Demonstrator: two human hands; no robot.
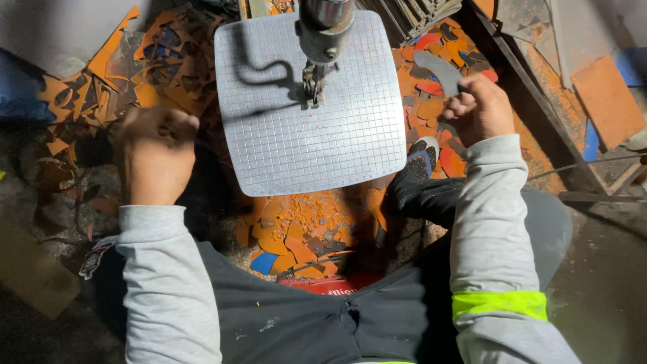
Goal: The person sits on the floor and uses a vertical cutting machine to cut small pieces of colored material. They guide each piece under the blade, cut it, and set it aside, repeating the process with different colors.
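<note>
At right of frame, the right hand [480,108] is pinching a grey cut piece [439,70] beside the tabletop [269,135]; the left hand [156,152] is curling closed, seemingly empty. The piece risks slipping into the orange scraps [296,236].

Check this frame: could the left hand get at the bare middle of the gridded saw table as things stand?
Probably yes. The left hand hangs just off the left edge of the gridded table, whose surface is bare. Only the blade assembly, further right, stands there. The right hand holds a grey cut piece off to the side.
</note>
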